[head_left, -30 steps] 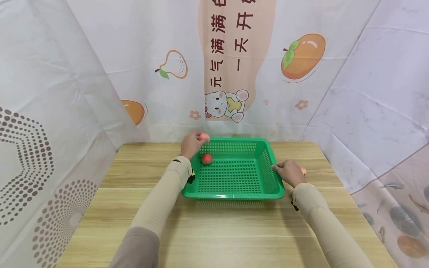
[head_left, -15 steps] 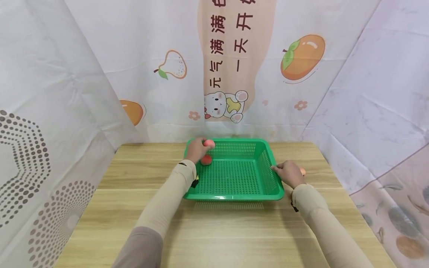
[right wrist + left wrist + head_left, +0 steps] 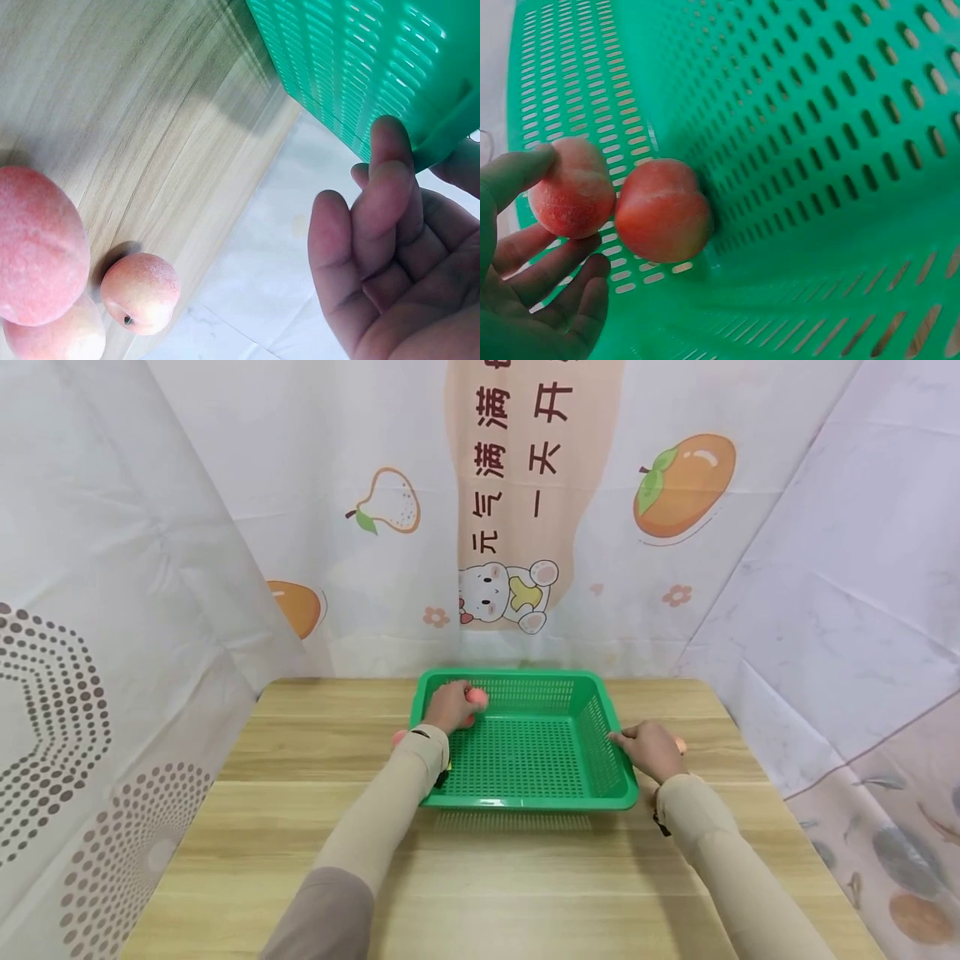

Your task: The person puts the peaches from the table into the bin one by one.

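Observation:
Inside the left part of a green plastic basket (image 3: pixel 517 803), my left hand (image 3: pixel 447 707) holds a peach (image 3: pixel 571 196) between thumb and fingers. Beside that fruit, another peach (image 3: pixel 664 211) lies in the basket's corner; the two look to be touching or nearly so. In the head view the held peach (image 3: pixel 477 697) shows past my fingertips, and the lying one is mostly hidden behind the hand. On the other side my right hand (image 3: pixel 651 750) pinches the basket's right rim, with the thumb inside and fingers outside, as the right wrist view (image 3: pixel 420 247) shows the hand from below.
Outside the basket, several peaches lie on the wooden table (image 3: pixel 525 893). One peach (image 3: pixel 399 737) is left of the basket, partly behind my left forearm. Near my right hand are a large peach (image 3: pixel 41 247) and a smaller one (image 3: pixel 141 292). A printed cloth (image 3: pixel 300 527) hangs behind the table.
My left hand has moved right and down into the basket with the peach, near the one lying there. A peach left of the basket has come into sight. The right hand stays on the rim.

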Demonstrator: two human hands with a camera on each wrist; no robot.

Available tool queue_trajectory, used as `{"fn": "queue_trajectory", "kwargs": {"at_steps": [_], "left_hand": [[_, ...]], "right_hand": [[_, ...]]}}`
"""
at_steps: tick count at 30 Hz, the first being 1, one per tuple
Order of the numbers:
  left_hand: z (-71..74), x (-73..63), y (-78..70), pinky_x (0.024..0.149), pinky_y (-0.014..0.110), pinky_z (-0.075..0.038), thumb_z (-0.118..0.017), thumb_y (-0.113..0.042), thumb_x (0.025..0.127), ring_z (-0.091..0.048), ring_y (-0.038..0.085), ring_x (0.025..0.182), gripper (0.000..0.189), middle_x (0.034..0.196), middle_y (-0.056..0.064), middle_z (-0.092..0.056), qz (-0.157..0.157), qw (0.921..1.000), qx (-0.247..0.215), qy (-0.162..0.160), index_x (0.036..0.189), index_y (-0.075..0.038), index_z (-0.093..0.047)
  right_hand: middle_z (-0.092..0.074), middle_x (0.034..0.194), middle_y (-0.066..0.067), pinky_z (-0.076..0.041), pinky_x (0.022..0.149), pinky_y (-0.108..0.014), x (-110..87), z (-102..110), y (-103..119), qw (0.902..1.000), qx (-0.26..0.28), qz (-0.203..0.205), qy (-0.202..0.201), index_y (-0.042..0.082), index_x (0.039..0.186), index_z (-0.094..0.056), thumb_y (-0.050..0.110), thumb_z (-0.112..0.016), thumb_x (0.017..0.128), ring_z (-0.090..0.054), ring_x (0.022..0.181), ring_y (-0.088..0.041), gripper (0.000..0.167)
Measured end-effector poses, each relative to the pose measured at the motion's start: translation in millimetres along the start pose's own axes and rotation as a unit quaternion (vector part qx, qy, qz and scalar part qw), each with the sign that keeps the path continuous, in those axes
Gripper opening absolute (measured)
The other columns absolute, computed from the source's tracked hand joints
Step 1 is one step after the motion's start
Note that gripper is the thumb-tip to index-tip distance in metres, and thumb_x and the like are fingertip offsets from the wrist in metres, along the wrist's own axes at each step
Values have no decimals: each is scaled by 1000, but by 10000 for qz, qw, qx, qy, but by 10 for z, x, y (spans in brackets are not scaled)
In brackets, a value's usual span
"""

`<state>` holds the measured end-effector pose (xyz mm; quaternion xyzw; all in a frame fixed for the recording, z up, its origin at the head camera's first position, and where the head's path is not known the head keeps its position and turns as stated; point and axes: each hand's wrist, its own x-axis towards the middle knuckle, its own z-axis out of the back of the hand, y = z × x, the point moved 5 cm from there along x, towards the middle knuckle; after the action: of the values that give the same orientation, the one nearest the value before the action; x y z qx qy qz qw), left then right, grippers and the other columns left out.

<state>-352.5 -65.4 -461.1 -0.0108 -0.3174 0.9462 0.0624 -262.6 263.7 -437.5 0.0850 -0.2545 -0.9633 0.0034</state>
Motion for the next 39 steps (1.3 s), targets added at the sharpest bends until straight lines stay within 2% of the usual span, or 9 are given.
{"fn": "queue_trajectory", "kwargs": {"at_steps": [3,8,13,18,21,25,29,33,39], "left_hand": [[-28,7,-31,81,39,-52,-70,-25,90,-64,27,93,36,109,12,-70,-21,9999,105,46,121,-8,-65],[-70,-6,-48,82,38,-53,-68,-25,90,-65,27,96,36,112,12,-70,-56,9989,461,29,122,-8,-66],[-146,-18,-55,81,41,-50,-65,-24,90,-62,27,90,28,107,11,-71,-200,9951,967,97,114,-11,-70],[-187,-3,-71,86,44,-48,-65,-24,89,-62,30,96,28,108,9,-71,-282,9892,1438,73,115,-14,-71],[-219,11,-62,85,44,-47,-65,-23,89,-62,30,98,26,107,8,-71,-333,9866,1591,106,113,-14,-71],[-243,16,-48,87,45,-44,-64,-22,89,-59,34,108,24,108,8,-71,-342,9866,1585,170,111,-15,-71],[-244,3,-44,90,47,-42,-66,-22,88,-55,38,118,28,113,8,-70,-306,9883,1478,238,115,-15,-70],[-232,1,-60,87,47,-43,-66,-23,88,-57,36,114,32,117,9,-70,-362,9888,1418,279,119,-14,-69],[-173,11,-112,87,45,-42,-66,-26,91,-56,35,116,38,128,7,-66,-327,9892,1341,490,128,-15,-65]], "right_hand": [[-75,92,-18,-52,75,-40,0,22,16,10000,-29,-2,-19,-7,120,-66,29,-53,100,-69,85,-26,43],[-73,102,-23,-54,75,-42,20,13,50,9999,-106,58,-5,-8,120,-65,30,-54,100,-70,89,-32,45],[-74,96,-19,-52,76,-44,35,-20,31,9998,-205,80,-28,-7,119,-66,32,-53,100,-69,87,-30,45],[-75,94,-19,-52,75,-42,21,-36,27,9999,-131,46,-45,-7,120,-65,31,-54,100,-69,84,-26,45],[-75,95,-19,-52,77,-43,17,-33,29,9999,-149,31,-60,-7,120,-65,31,-54,100,-69,87,-28,44],[-74,97,-20,-53,79,-47,24,-27,27,9997,-208,57,-80,-6,120,-66,32,-54,100,-69,93,-34,45],[-75,95,-19,-53,79,-45,36,-36,13,9998,-193,83,-67,-6,120,-66,31,-53,100,-69,91,-32,44],[-75,95,-18,-52,77,-43,39,-31,0,9997,-224,67,-42,-6,120,-66,31,-53,100,-69,88,-28,44],[-74,98,-21,-52,80,-48,34,6,4,9997,-235,43,-50,-7,121,-64,32,-53,100,-68,94,-36,46]]}}
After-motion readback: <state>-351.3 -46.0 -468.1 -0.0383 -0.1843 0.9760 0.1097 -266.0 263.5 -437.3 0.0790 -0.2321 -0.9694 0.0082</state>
